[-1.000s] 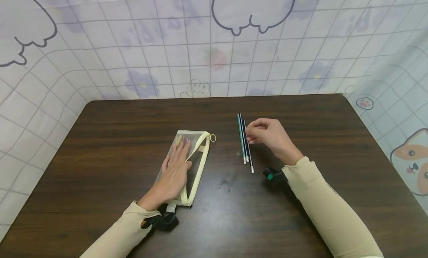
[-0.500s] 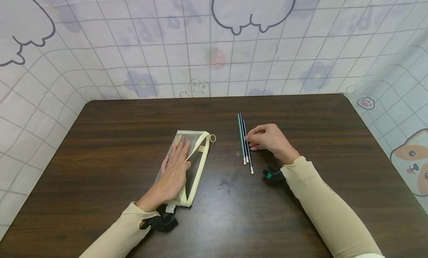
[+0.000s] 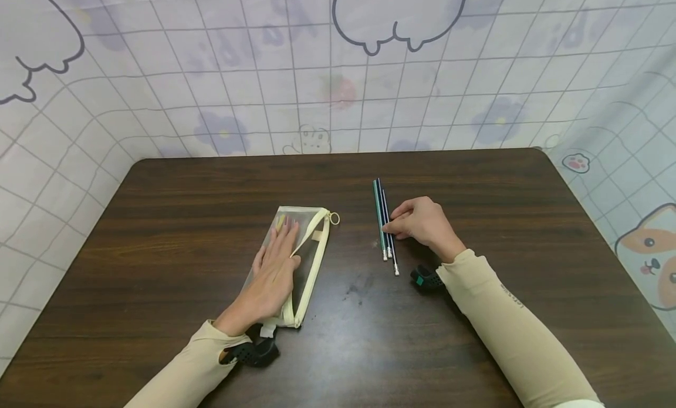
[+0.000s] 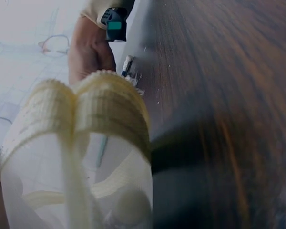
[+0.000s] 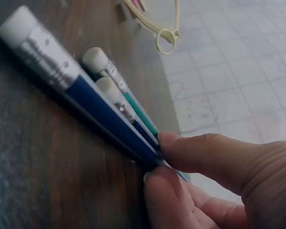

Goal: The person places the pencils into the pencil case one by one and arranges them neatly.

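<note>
My left hand (image 3: pixel 270 279) lies flat, fingers extended, on a translucent zip pouch (image 3: pixel 311 273) with pale yellow trim. The pouch's zipper side gapes apart, and a ring pull (image 3: pixel 335 218) hangs at its far corner. Something small and yellow (image 3: pixel 281 222) shows through by the fingertips. To the right, my right hand (image 3: pixel 422 225) pinches a dark blue pencil (image 5: pixel 102 117) between thumb and fingers. Beside that pencil, a teal pencil (image 5: pixel 140 113) and another dark blue pencil (image 5: pixel 142 131) lie close together, white eraser ends toward me.
All of this rests on a dark brown wooden table (image 3: pixel 174 249). A white grid-patterned cloth (image 3: pixel 317 73) with cartoon prints hangs behind the table and along its sides. Black cameras are strapped at both wrists.
My right hand has slid a little toward me along the pencils, which stay nearly in place. The left hand keeps its place on the pouch.
</note>
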The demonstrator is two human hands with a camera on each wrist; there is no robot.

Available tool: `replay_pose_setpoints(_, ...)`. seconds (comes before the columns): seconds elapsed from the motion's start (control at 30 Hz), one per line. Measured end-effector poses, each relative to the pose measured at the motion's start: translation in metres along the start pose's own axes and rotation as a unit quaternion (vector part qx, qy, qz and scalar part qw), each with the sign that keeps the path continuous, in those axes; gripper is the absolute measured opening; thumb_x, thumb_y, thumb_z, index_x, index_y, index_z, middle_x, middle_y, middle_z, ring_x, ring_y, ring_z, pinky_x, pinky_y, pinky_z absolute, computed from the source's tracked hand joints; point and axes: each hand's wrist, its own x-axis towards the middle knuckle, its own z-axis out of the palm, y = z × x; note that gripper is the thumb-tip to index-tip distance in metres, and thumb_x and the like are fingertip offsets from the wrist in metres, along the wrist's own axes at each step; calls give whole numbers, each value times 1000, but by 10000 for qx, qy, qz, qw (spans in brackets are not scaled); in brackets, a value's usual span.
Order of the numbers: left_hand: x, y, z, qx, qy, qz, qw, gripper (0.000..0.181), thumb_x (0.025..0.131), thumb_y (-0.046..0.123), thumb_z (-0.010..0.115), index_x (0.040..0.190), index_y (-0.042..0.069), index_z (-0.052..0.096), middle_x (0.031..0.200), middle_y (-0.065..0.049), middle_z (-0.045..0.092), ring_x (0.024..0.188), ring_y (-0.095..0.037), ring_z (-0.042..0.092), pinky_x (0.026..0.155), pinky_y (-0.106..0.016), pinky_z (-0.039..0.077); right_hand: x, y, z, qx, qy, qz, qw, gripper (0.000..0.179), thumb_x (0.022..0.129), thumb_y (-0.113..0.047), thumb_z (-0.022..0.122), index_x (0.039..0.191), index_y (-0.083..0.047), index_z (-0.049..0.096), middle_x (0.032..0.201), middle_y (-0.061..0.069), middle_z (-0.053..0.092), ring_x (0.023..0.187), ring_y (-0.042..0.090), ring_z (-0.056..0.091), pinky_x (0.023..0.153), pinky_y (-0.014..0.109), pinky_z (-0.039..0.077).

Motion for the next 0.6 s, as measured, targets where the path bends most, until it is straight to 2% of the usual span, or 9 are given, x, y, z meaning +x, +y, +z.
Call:
replay_pose_setpoints(0.13,1,0,1,26,14,-47,10000,63,109,21,26,168,16,8,178,-6,-2,165,-34,-9,124,-65,-2,-1,-3,2,-304,117,-31,9995,32,83,-29,85,105,-9,75,95,8,81,71,14,76,75,34,59)
replay_pose_setpoints(0.23,1,0,0,42,32,-60,10000,63,108,20,26,168,16,8,178,-6,-2,164,-35,-9,124,-66,-2,-1,-3,3,-250,92,-83,9996,27,84,-27,84,102,-8,76,92,9,80,70,15,74,69,32,60)
replay_pose_setpoints(0.4,0,-1,1,44,26,-43,10000,63,108,20,26,168,15,8,178,-6,-3,164,-35,-9,124,-67,-2,0,0,2,62,-64,-111,9999,22,87,-22,81,101,-5,77,89,10,79,71,18,73,68,31,62)
replay_pose_setpoints(0.6,1,-1,1,1,4,-35,10000,63,108,21,26,168,16,9,178,-6,-3,164,-35,-10,123,-67,-3,2,3,0,344,-184,-118,9992,22,92,-17,74,107,-1,76,95,13,77,74,17,72,70,31,62)
